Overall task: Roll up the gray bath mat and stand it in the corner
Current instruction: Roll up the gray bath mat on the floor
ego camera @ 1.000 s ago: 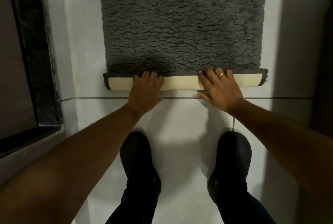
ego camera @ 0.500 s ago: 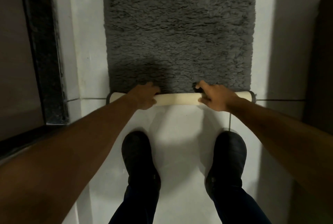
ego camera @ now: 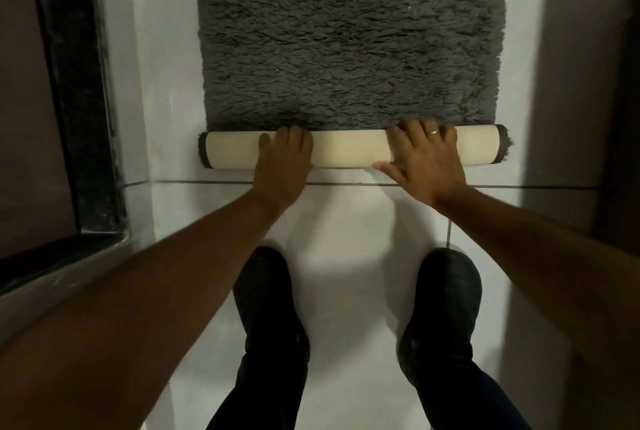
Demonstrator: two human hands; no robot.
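Note:
The gray bath mat (ego camera: 349,41) lies shaggy side up on the white tile floor, stretching away from me. Its near end is rolled into a tight tube (ego camera: 349,149) with the cream backing outward and a dark border at each end. My left hand (ego camera: 284,159) presses on the roll left of centre, fingers curled over its top. My right hand (ego camera: 426,159), wearing a ring, lies on the roll right of centre with fingers spread and the thumb along the near side.
My two dark shoes (ego camera: 266,298) (ego camera: 443,301) stand on the tiles just behind the roll. A black stone threshold (ego camera: 79,100) runs along the left. A shadowed wall (ego camera: 571,83) and a dark door edge close off the right side.
The roll has grown thicker and moved further up the mat. My hands went from gripping its edge to lying over the top of the tube.

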